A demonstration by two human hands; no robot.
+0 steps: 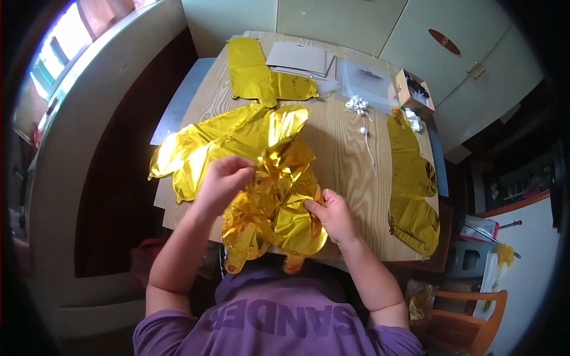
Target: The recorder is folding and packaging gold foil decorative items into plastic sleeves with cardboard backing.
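On one pale wooden table (pixel 350 172), one crumpled shiny gold foil sheet (pixel 295 224), at six o'clock, could tear from hard pulling. At least three similar gold foil pieces (pixel 411 166) lie toward ten, twelve, three. The right hand (pixel 337 218) pinches the sheet; the left hand (pixel 225 179) is curled, its hold cannot be told. Two white lumpy clusters (pixel 357 105) lie near two.

Purple shirt (pixel 267 337), short sleeves (pixel 163 332) ending above elbows. Large dark block lettering (pixel 256 315) across front. Forearms (pixel 179 252), both hands (pixel 337 218) bare.
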